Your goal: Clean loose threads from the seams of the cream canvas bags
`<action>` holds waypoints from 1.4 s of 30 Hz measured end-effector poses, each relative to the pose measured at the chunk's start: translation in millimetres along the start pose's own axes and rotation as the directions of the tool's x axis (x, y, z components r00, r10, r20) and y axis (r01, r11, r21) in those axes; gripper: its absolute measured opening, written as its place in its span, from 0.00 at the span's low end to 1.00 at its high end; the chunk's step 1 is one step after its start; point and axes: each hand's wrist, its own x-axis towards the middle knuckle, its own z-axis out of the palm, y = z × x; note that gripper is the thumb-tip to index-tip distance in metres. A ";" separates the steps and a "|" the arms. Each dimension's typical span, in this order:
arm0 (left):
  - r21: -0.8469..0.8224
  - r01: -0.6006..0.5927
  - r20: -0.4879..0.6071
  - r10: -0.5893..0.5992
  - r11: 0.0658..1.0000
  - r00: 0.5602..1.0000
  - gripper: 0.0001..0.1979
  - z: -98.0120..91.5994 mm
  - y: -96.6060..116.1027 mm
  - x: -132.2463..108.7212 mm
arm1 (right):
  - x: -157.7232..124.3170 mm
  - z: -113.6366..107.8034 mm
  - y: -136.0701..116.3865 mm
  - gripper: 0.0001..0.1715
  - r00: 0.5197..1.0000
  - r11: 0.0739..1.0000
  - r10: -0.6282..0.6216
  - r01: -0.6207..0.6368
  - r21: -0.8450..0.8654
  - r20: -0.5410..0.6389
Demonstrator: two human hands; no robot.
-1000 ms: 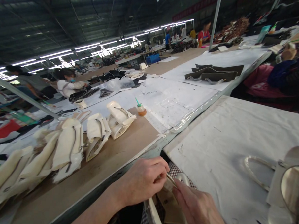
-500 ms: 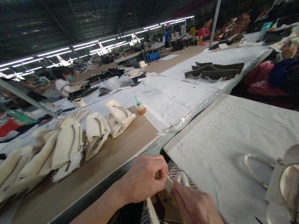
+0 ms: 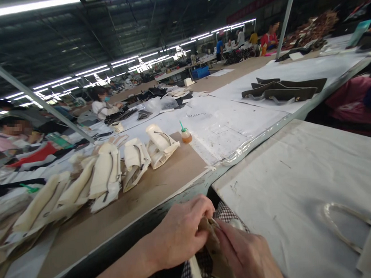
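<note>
My left hand (image 3: 184,231) is closed, its thumb and fingers pinching the edge of a beige handbag (image 3: 216,249) low in front of me. My right hand (image 3: 245,250) grips the same edge from the other side, fingertips nearly meeting those of the left. Between the two hands, a small folded part of the bag shows. A cream strip (image 3: 195,271) hangs below my left hand. Most of the bag is hidden by the hands and the bottom of the view. Checked cloth (image 3: 227,213) lies under and behind it.
Several cream bags (image 3: 105,172) stand in a row on the brown-covered table (image 3: 165,187) at left. Beyond them is a small bottle (image 3: 186,135) with a green nozzle. Dark bag pieces (image 3: 286,90) lie farther off. Another bag's handle (image 3: 338,219) rests on the white table at right.
The view has swung left, so the tables and bags sit farther right. Both hands keep their pinch; the pale tab seen between them has turned, and a tan folded part shows there now.
</note>
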 end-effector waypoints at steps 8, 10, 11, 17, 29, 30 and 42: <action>0.097 0.205 -0.120 -0.193 0.974 0.974 0.13 -0.5 2.3 -14.6 | -1.2 2.1 1.4 0.17 0.995 0.996 -0.094 0.094 0.008 0.020; 0.134 0.142 -0.151 -0.122 0.981 0.981 0.11 0.1 2.6 -13.7 | -1.7 3.0 2.3 0.15 0.995 0.995 -0.104 0.104 0.009 0.013; 0.152 0.105 -0.163 -0.080 0.983 0.983 0.10 0.6 2.5 -13.1 | -1.7 3.3 2.6 0.14 0.995 0.995 -0.103 0.103 0.007 0.011; 0.252 -0.030 -0.208 0.084 0.967 0.975 0.09 5.4 -2.1 -12.2 | 2.6 2.4 -0.8 0.18 0.995 0.996 -0.091 0.091 -0.002 -0.045; 0.456 -0.266 -0.186 0.383 0.849 0.905 0.09 7.0 -4.9 -18.3 | -0.8 7.8 -0.9 0.16 1.000 1.000 -0.023 0.023 0.017 0.020; 0.460 -0.283 -0.149 0.388 0.841 0.910 0.09 6.4 -5.2 -18.0 | -0.2 8.5 -2.3 0.17 1.000 1.000 -0.021 0.021 0.008 0.013; 0.523 0.041 -0.180 0.064 0.851 0.982 0.10 12.4 6.5 -21.1 | 4.3 11.1 -8.9 0.25 0.999 0.998 0.022 -0.024 -0.054 -0.037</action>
